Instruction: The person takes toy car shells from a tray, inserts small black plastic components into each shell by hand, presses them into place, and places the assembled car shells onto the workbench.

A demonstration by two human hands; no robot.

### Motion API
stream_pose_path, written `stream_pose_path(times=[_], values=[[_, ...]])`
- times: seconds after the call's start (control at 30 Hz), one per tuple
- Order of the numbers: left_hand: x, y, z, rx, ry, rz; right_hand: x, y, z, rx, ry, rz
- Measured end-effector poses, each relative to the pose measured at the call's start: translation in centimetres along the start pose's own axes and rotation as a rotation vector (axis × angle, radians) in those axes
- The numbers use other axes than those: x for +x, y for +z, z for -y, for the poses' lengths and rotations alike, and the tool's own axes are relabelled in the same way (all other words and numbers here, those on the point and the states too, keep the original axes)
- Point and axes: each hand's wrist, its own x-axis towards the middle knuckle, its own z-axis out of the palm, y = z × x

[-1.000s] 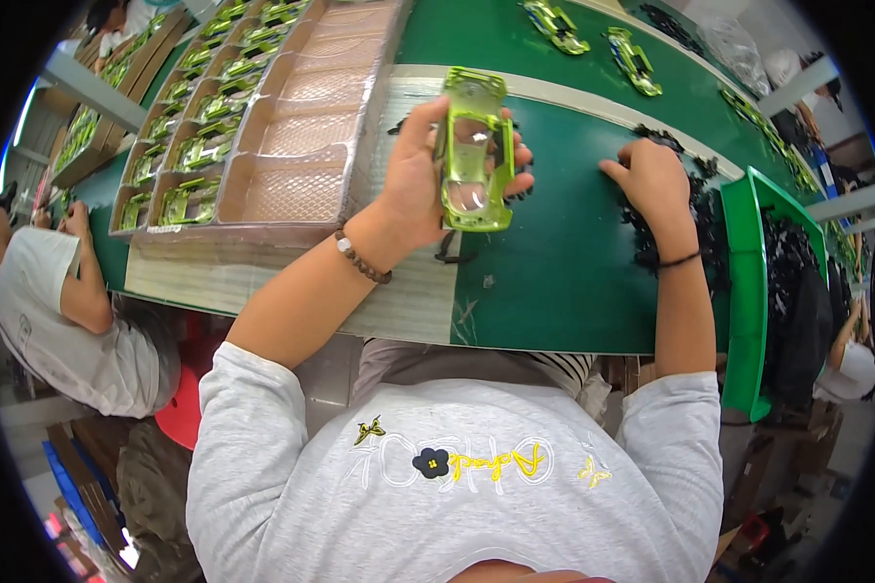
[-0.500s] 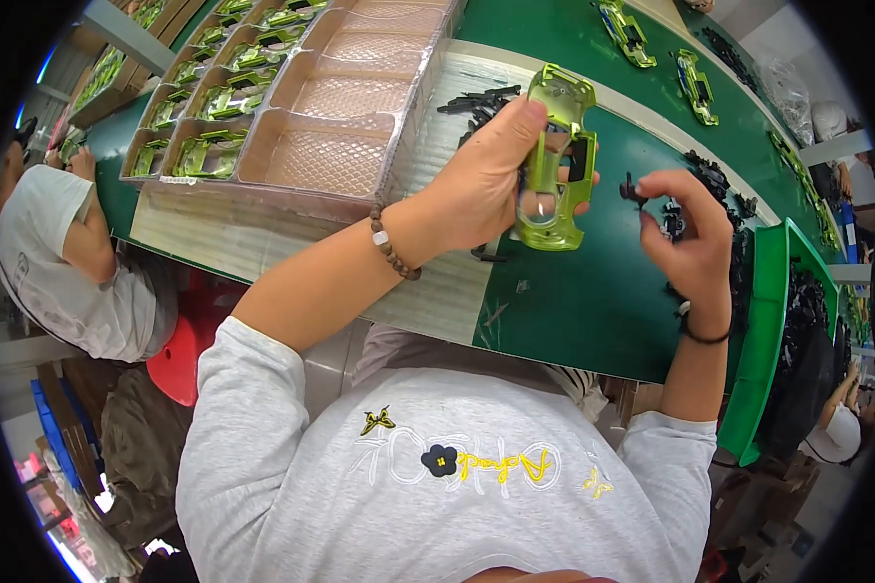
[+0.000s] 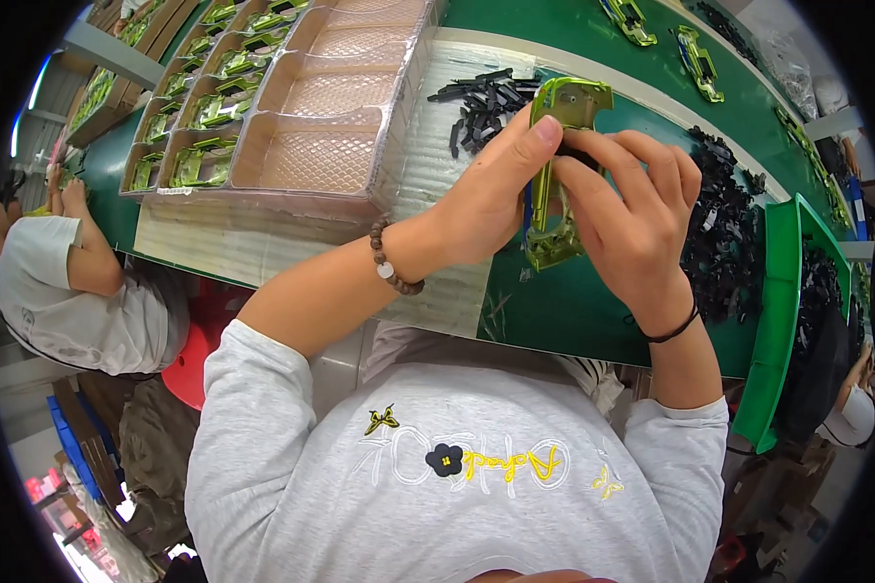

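Note:
A shiny green toy car body (image 3: 560,175) is held upside down above the green table (image 3: 593,311). My left hand (image 3: 491,199) grips it from the left, thumb up along its edge. My right hand (image 3: 632,219) closes over its right side, fingers pressing a small black part into the shell; that part is mostly hidden. A pile of small black plastic parts (image 3: 729,223) lies just right of my hands. A second heap of black strips (image 3: 481,97) sits behind the car body.
A clear plastic tray (image 3: 301,155) with several compartments stands at the left, some holding green car bodies (image 3: 199,160). More green bodies (image 3: 695,58) lie on the far table. Another person in a white shirt (image 3: 68,291) sits at the left. A green bin wall (image 3: 783,311) stands at right.
My right hand left the black parts pile, carried a small piece over and closed onto the car body. My left hand kept hold of the body and turned it slightly.

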Motion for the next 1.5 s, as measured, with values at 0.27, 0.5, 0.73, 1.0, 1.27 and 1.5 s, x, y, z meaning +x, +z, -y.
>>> stream_pose_path(times=[0.27,0.5,0.73,1.0,1.27,1.5], values=[[-0.5,0.1,0.2,0.009,0.003,-0.019,-0.7,0.2,1.0,-0.021,0.093,-0.123],[-0.4,0.4,0.5,0.074,0.135,0.016,-1.5,0.7,1.4,0.013,0.095,-0.087],[-0.4,1.0,1.0,0.238,0.073,-0.094,-1.5,0.9,1.2,-0.002,0.096,-0.194],[-0.4,1.6,1.5,0.062,0.266,-0.239,-1.3,1.4,1.0,-0.023,0.052,-0.210],[-0.5,1.0,1.1,0.350,0.255,-0.339,-1.8,2.1,1.0,0.159,0.110,-0.155],[-0.4,1.2,0.6,0.465,0.243,-0.354,-1.8,2.5,1.0,0.386,0.298,-0.222]])
